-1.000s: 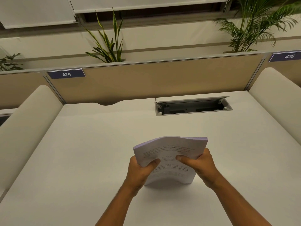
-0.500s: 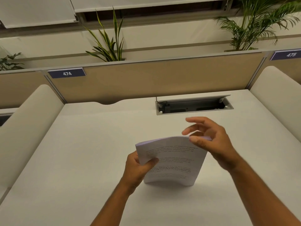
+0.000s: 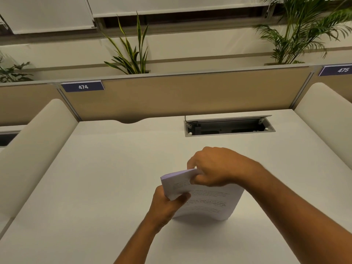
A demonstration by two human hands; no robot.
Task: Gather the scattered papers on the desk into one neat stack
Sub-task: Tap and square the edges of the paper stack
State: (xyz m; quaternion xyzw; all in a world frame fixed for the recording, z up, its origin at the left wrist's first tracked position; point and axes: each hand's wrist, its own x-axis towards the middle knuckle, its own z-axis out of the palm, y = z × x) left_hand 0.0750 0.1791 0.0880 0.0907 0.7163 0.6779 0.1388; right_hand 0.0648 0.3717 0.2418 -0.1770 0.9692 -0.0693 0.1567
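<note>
A stack of white printed papers [image 3: 209, 202] stands on its lower edge on the white desk [image 3: 99, 187], bowed and leaning toward me. My left hand [image 3: 167, 204] grips the stack's left side, thumb across the front page. My right hand [image 3: 215, 166] comes over from the right and pinches the top edge of the stack near its upper left corner, fingers curled over it. The back of the stack is hidden from me.
An open cable box [image 3: 228, 126] is recessed in the desk behind the papers. A tan partition [image 3: 190, 94] with label 474 [image 3: 83, 86] closes the back. Cream padded dividers stand at the left [image 3: 32, 149] and right [image 3: 323, 119].
My right hand let go of the stack's right side, lifted over it, and now pinches the top edge. My left hand has kept its hold on the left side.
</note>
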